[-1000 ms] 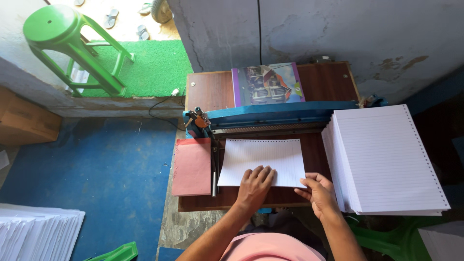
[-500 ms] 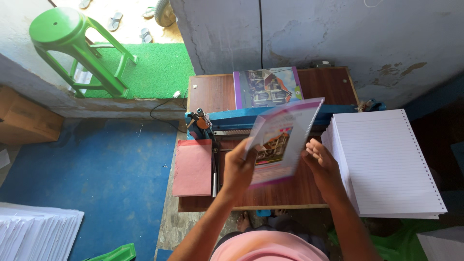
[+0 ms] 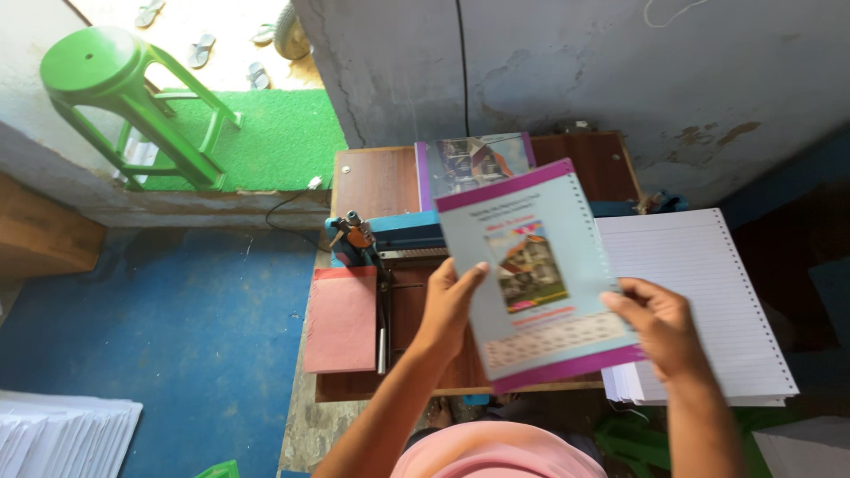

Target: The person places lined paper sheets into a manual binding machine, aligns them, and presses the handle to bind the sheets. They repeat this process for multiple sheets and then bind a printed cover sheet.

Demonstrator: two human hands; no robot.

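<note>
Head view: both hands hold a cover (image 3: 536, 274) (pale blue, purple edges) above the table (image 3: 372, 181). Left hand (image 3: 447, 305) grasps its left edge, right hand (image 3: 662, 326) its right edge, over the paper stack (image 3: 708, 292).

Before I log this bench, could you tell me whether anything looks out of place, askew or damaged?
Mostly the wall: its plaster is cracked and stained behind the table. The green stool leans at the doorway. The printed cover sheet sits tilted only because the left hand and right hand hold it up. Nothing is spilled.
</note>
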